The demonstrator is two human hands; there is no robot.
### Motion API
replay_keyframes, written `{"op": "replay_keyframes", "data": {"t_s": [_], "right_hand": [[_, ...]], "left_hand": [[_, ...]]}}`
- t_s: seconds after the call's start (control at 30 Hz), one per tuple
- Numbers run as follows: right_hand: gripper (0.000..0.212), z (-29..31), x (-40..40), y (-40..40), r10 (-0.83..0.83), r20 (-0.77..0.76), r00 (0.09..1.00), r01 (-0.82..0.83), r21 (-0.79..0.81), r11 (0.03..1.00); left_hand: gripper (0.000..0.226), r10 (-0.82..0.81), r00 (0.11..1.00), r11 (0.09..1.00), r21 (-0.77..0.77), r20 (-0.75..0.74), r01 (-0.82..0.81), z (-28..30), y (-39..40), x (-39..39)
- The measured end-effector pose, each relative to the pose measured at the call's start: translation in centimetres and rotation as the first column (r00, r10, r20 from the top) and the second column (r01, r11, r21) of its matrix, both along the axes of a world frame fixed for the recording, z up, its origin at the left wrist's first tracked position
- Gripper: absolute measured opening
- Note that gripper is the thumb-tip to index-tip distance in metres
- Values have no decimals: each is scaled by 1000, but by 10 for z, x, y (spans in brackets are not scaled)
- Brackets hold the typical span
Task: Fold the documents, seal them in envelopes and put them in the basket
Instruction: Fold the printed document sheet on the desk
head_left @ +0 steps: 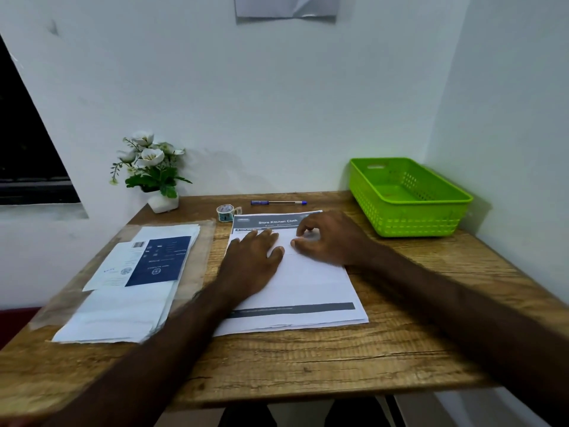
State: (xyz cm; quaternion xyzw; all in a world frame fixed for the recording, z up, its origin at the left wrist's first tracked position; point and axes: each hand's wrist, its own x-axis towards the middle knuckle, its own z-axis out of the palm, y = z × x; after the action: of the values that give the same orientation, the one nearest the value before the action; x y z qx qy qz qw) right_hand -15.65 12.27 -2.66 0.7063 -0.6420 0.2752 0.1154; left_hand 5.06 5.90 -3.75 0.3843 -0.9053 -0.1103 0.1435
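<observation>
The documents (295, 291) lie in a small stack in the middle of the wooden tabletop (308, 359). The top sheet says "Store Kitchen Cloth" at its far edge. The near edges of the sheets do not line up, so a few thin edges peek out.

The left hand (252, 260) lies flat on the top sheet with its fingers straight, so its grip is wide and holds nothing. The right hand (326, 238) is just beside it, nearer the far edge of the page. Its fingers are curled down onto the paper. It is blurry, so I cannot tell if it pinches the sheet.

The envelopes (123, 309) sit in a pile on the left, inside a clear plastic sleeve, close to the left edge of the tabletop. The green basket (409, 217) stands in the far right corner by the walls.

A roll of tape (225, 212) and a blue pen (278, 202) lie just past the far edge of the documents. A little flower pot (163, 202) stands at the far left corner. There is bare wood between the documents and the basket, and along the near edge.
</observation>
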Motion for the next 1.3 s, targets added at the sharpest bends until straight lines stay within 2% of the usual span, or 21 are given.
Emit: {"op": "replay_keyframes", "data": {"t_s": [0.17, 0.43, 0.9, 1.0, 1.1, 1.17, 1.3], "right_hand": [[51, 10, 0, -13, -48, 85, 995, 28, 221, 975], [61, 34, -12, -28, -105, 157, 982, 5, 532, 846], [54, 27, -15, -34, -90, 246, 965, -48, 506, 861], [54, 34, -15, -30, -111, 183, 977, -3, 532, 847], [68, 43, -19, -22, -165, 100, 981, 76, 586, 807], [68, 45, -22, -19, -177, 95, 980, 84, 607, 790], [64, 48, -20, -18, -170, 127, 977, 48, 648, 760]], "left_hand": [[53, 6, 1000, 1000, 18, -10, -6, 0, -2, 1], [56, 59, 996, 998, -17, -73, -60, -2, -1, -3], [61, 86, 991, 996, 39, -107, -82, -1, -5, -1], [64, 107, 988, 994, 41, -112, -103, 2, -3, 0], [69, 116, 981, 993, 56, -156, -109, 7, -6, 5], [74, 108, 980, 992, 90, -167, -94, 11, -11, 12], [88, 82, 994, 980, 187, -75, -66, 19, -24, 24]]}}
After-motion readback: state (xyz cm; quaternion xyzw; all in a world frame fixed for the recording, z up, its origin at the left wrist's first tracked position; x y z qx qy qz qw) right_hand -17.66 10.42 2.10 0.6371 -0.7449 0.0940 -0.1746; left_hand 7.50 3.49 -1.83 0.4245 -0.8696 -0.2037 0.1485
